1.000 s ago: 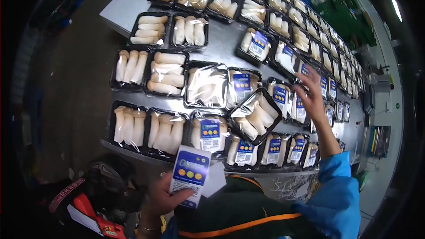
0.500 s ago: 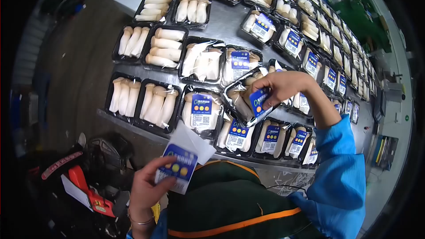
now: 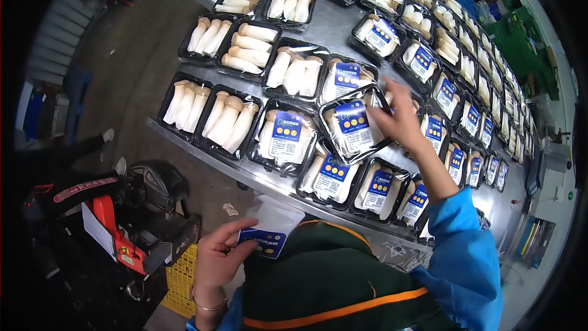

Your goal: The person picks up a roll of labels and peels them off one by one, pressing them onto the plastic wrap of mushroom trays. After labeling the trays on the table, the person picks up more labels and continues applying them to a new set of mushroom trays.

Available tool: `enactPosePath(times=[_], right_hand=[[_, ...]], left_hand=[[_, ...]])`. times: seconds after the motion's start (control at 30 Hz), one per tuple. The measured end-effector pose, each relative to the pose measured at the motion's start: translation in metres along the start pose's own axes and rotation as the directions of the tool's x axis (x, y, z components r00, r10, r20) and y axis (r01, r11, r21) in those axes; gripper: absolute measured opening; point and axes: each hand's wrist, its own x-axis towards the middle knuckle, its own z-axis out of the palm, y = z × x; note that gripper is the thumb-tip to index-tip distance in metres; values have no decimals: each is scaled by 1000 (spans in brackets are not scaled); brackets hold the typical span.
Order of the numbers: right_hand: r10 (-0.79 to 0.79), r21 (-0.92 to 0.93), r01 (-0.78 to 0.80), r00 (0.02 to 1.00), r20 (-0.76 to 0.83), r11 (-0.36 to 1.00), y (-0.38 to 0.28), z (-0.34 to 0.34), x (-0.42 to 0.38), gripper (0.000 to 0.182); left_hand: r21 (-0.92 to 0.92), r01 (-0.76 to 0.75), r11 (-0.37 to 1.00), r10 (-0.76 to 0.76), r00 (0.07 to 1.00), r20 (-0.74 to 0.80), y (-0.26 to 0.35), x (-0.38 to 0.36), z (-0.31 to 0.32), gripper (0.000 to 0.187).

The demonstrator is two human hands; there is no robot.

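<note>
My left hand, low in front of me, pinches a blue-and-white label stack with pale backing paper sticking up behind it. My right hand is at the right side of a black tray of king oyster mushrooms, fingers apart and thumb by the film. A blue-and-white label lies on that tray's clear film. The tray sits askew, overlapping its neighbours. Left of it is another labelled mushroom tray; behind that stands an unlabelled mushroom tray.
Many more mushroom trays fill the metal table in rows toward the far right. Below the table's left edge are a black-and-red machine and a yellow crate. Paper scraps lie under the front edge.
The label that was in my right fingers now lies on the askew tray's film, and my right hand has let go of it. My left hand has tilted the labels lower. The view has shifted.
</note>
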Motion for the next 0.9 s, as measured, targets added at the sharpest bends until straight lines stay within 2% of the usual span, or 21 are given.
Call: enactPosePath(times=[0.07,0.1,0.13,0.17,0.2,0.27,0.33,0.37,0.43,0.47,0.53,0.57,0.6,0.63,0.67,0.73,0.77,0.8,0.83,0.87,0.9], right_hand=[[92,-229,-141,973,-211,963,38,4,-12,52],[301,-58,-301,953,-4,952,46,5,-16,43],[453,75,-480,861,231,874,51,9,-19,38],[347,127,-352,936,59,927,50,17,-25,36],[356,109,-357,934,30,928,50,16,-28,32],[277,85,-267,949,-148,960,40,11,-45,28],[367,226,-306,874,-317,925,40,5,-68,26],[469,326,-362,805,-364,874,42,3,-80,28],[635,539,-378,635,-441,752,59,4,-105,30],[718,638,-391,574,-394,663,62,0,-112,30],[803,759,-422,555,-216,496,89,-1,-131,32],[878,779,-559,479,24,284,65,-14,-129,39],[885,826,-505,466,16,251,48,-12,-132,44],[807,619,-556,541,-237,555,58,1,-144,44],[648,310,-571,628,-431,760,68,14,-158,44],[279,-55,-338,849,-450,940,-13,14,-150,46],[346,123,-324,893,-288,938,-44,22,-150,39],[324,356,-302,946,-2,884,-72,24,-142,35],[438,670,-571,813,383,475,-116,21,-126,35],[327,741,-501,863,386,447,-144,28,-116,38],[174,780,-371,928,329,504,-162,35,-107,41]], left_hand=[[80,-44,996,45,999,-10,-9,-3,-4,32],[44,-7,999,8,999,-35,-15,-1,-4,24],[51,-5,999,7,999,-42,-17,1,-2,24],[-33,-32,999,32,999,-10,-18,5,3,26],[-123,-58,991,61,998,18,-17,7,9,27],[-134,-24,991,27,999,23,-9,7,16,32],[-196,61,979,-46,996,82,-9,10,16,37],[-104,66,992,-48,984,170,-16,10,5,33],[-97,49,994,-34,988,149,-18,12,0,29],[-91,20,996,-8,992,126,-18,13,-2,25],[-15,-29,999,30,997,69,-14,16,-4,20],[58,-73,996,73,997,8,-11,19,-3,15],[54,-87,995,85,996,39,-9,22,-3,15],[96,-120,988,124,992,-35,-11,21,-4,13],[138,-145,980,161,981,-110,-13,21,-6,11],[184,-172,968,190,978,-89,-19,26,-10,10],[103,-144,984,150,987,-56,-19,28,-9,10],[24,-113,993,114,993,-23,-18,29,-8,10],[-79,-112,991,108,993,-50,-10,30,4,11],[-82,-118,990,115,993,-40,-9,31,5,11],[-39,-120,992,120,993,17,-9,31,4,12]])
